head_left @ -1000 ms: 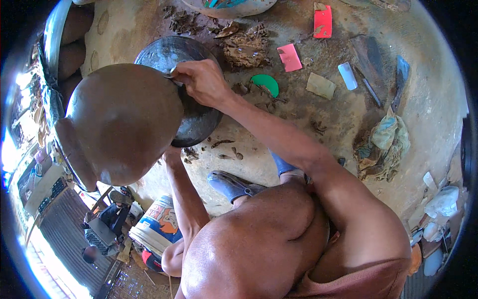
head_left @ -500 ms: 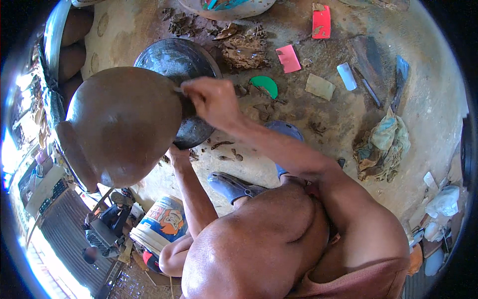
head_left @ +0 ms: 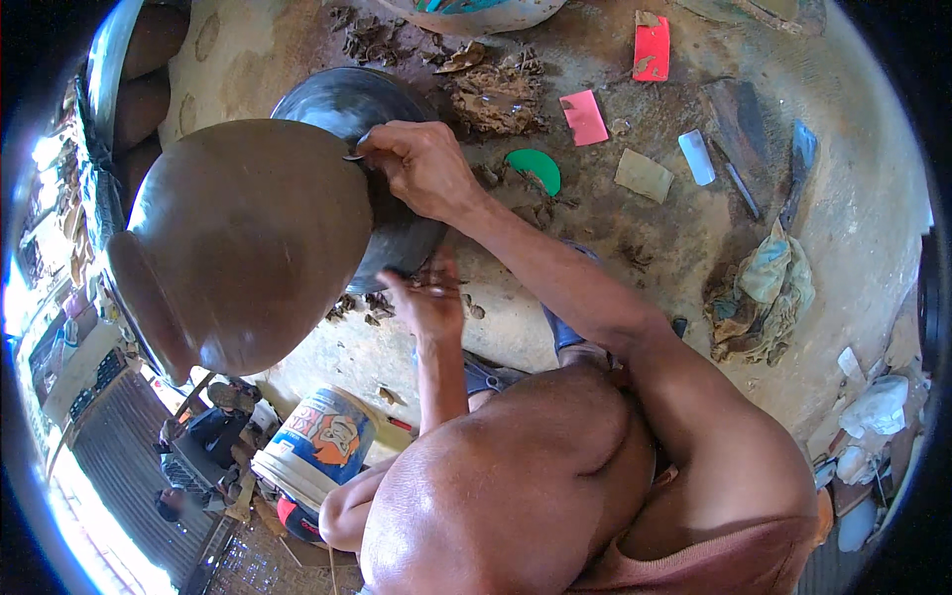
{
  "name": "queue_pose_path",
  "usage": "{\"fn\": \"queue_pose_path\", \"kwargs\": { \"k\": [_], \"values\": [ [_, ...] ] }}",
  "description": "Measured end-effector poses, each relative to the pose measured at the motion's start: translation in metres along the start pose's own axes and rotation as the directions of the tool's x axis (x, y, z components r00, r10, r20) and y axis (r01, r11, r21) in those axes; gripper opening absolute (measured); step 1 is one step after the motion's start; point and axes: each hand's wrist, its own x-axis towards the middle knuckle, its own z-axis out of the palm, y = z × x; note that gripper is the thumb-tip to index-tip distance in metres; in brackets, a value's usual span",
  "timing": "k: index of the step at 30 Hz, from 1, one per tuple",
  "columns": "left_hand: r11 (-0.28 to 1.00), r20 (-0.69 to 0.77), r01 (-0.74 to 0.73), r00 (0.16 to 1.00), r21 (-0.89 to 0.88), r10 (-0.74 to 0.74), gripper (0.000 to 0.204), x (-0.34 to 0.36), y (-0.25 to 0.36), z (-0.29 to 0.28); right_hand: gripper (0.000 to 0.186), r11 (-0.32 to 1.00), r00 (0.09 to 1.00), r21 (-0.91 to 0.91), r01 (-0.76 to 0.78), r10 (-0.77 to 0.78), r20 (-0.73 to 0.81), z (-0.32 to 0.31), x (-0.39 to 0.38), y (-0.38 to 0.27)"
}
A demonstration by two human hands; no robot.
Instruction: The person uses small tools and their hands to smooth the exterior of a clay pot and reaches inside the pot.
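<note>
A large rounded brown clay pot [head_left: 238, 238], its thick rim toward the left, overlaps the left part of a dark round turntable [head_left: 332, 99]; what supports it is hidden. My right hand [head_left: 424, 169] is closed in a pinch on a small thin scraper [head_left: 353, 156], which touches the upper right side of the pot. My left hand [head_left: 431, 302] is at the lower edge of the turntable, right of the pot, fingers apart and smeared by motion; whether it touches the turntable I cannot tell.
Clay scraps [head_left: 491, 104], coloured scraper pieces [head_left: 585, 117], a knife [head_left: 742, 188] and a crumpled rag [head_left: 764, 297] lie on the floor. A bucket [head_left: 307, 446] stands below the pot. A seated person [head_left: 198, 456] is at lower left; more pots [head_left: 149, 45] line the upper left.
My left hand has moved right and up along the turntable's lower edge, its fingers now spread. The pot appears slightly turned or shifted. My right hand stays at the pot's side.
</note>
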Motion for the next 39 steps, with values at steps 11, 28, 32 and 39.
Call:
{"fn": "queue_pose_path", "kwargs": {
  "k": [11,28,32,39],
  "values": [
    [0.957,-0.208,-0.224,0.943,0.186,0.261,0.062,0.058,0.06,-0.012,0.022,1.0,0.999,-0.02,0.021,-0.022,-0.029,-0.007,-0.012,-0.001],
    [0.982,-0.347,-0.168,0.919,0.089,0.189,0.065,0.014,0.008,0.03,0.025,1.0,1.0,0.005,-0.008,0.008,-0.008,0.005,-0.032,-0.005],
    [0.945,0.178,0.182,0.956,0.272,-0.235,0.068,-0.017,-0.009,0.006,0.024,0.999,1.0,0.022,-0.023,0.024,-0.014,0.005,-0.031,-0.004],
    [0.937,0.086,-0.258,0.966,0.235,0.245,0.059,0.066,0.09,-0.045,0.026,0.999,1.0,0.033,-0.008,0.009,-0.029,0.01,-0.026,-0.019]
  ]
}}
